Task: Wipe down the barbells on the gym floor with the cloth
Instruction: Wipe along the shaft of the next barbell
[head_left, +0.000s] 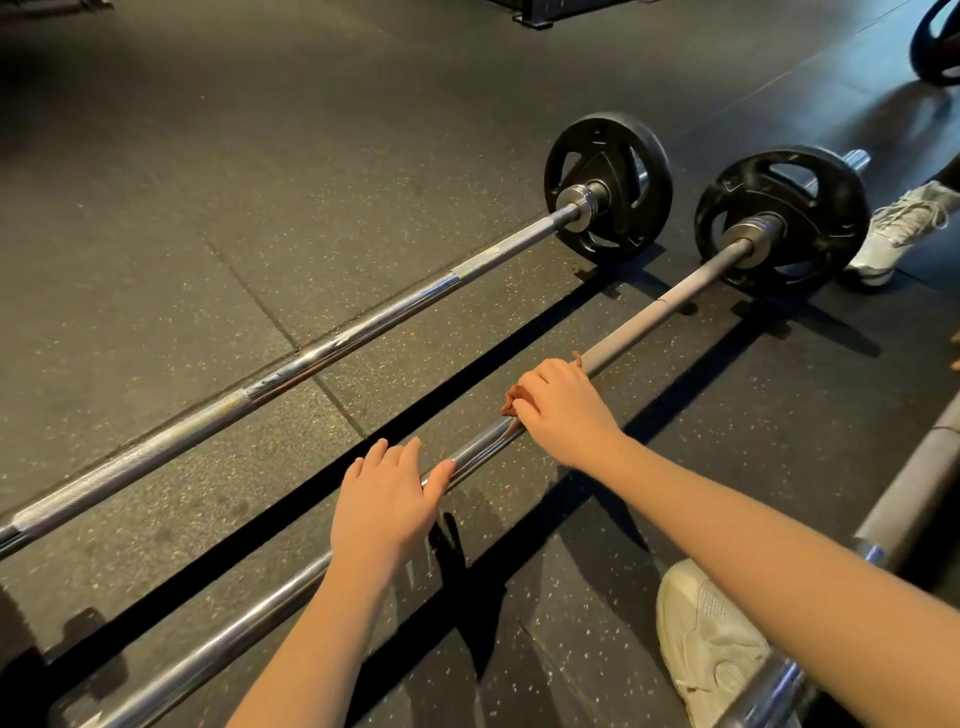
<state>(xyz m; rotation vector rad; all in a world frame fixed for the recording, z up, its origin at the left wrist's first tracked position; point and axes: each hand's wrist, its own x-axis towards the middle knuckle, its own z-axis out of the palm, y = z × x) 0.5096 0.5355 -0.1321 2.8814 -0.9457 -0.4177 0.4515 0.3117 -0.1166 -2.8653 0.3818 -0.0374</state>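
Two barbells lie side by side on the dark rubber floor, running from lower left to upper right. My right hand grips a small orange-brown cloth wrapped round the shaft of the near barbell. My left hand rests flat on the same shaft lower down, fingers straight, thumb along the bar. The near bar carries a black plate at its far end. The far barbell lies beyond it with its own black plate.
A third bar lies at the right edge, close to my white shoe. Another person's white shoe stands beside the near bar's plate. A further plate and a rack base sit at the top.
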